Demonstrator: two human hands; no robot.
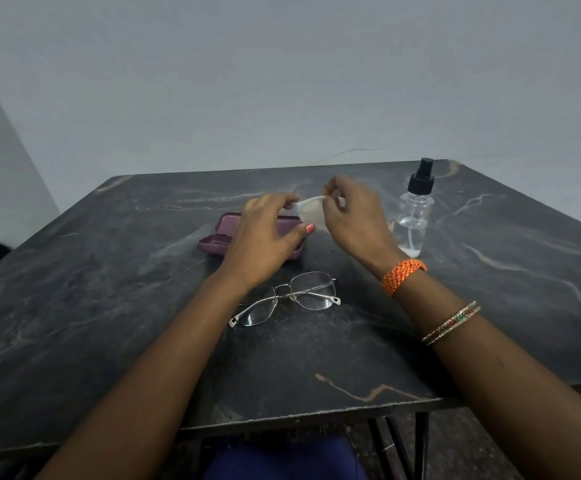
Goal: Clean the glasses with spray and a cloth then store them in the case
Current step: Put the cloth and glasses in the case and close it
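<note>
The left hand and right hand each pinch an edge of the pale cloth, holding it stretched between them above the open case. The glasses lie folded on the table, nearer the person. The spray stands upright to the right.

You will find no legible text, label, brand, number or sign anywhere in the frame. The spray bottle at upper right carries no readable label (its clear body is plain), and the purple case at centre shows no marking.
</note>
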